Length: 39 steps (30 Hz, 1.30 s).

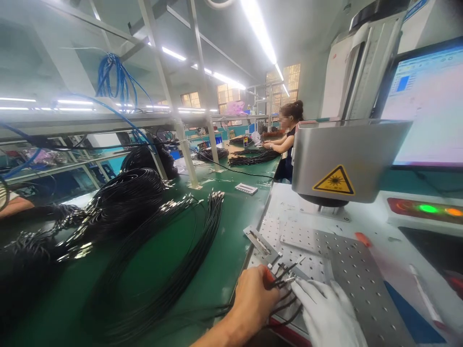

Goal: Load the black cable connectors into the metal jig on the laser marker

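Several black cables (289, 300) with metal ends come together between my two hands at the near edge of the machine's perforated plate. My bare left hand (256, 291) is closed on the cables, with thumb and forefinger near their ends. My right hand (325, 308), in a white glove, has its fingertips at the metal tips, pressed together around them. Just beyond the fingers, a small metal fixture (262, 246) lies on the plate. Cable lengths trail left from my left hand over the green table (238, 212).
A laser head (336, 159) with a yellow warning label overhangs the plate. Large black cable bundles (126, 193) lie at left, beside metal shelf posts (181, 140). A monitor (427, 106) stands at right. Another person (289, 140) works farther along the table; an arm shows at far left.
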Tool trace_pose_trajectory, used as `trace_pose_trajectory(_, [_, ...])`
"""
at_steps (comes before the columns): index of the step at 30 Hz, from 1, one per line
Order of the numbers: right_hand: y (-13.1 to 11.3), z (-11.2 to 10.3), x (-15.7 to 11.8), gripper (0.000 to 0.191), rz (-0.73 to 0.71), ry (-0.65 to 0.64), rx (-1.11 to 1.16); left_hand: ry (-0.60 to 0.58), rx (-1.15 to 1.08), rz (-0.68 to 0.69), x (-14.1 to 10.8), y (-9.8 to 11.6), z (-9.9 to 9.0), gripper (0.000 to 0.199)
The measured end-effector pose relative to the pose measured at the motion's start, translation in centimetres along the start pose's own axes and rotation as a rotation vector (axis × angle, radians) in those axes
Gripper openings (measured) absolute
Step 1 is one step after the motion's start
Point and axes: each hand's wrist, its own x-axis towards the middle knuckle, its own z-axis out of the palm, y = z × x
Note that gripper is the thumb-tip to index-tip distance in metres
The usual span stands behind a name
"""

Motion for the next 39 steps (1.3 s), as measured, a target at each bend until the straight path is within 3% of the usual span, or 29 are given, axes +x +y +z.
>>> trace_pose_trajectory(9, [0.2,0.6,-0.1,0.041,-0.042,0.023,0.03,-0.072,-0.047,-0.004,1.1,-1.4,0.8,0.005])
trace_pose_trajectory(16, [-0.2,0.8,0.9,0.033,0.055,0.012,0.109,-0.109,-0.109,0.013,1.1,-1.3,0.0,0.007])
trace_pose_trajectory(22, [0.4,1.2,0.5,0.037,-0.023,0.043,0.09,-0.021,-0.161,0.038,1.1,-1.5,-0.7,0.011])
trace_pose_trajectory(26, [0.7,1.8,-0.1,0.036,-0.05,0.037,0.081,0.052,-0.101,0.079,1.0,-0.7,0.1,0.011])
trace_pose_trajectory(39, [0.4,1.7,-0.3,0.039,-0.068,0.067,0.056,0.098,0.242,0.089,2.0,0.6,1.7,0.02])
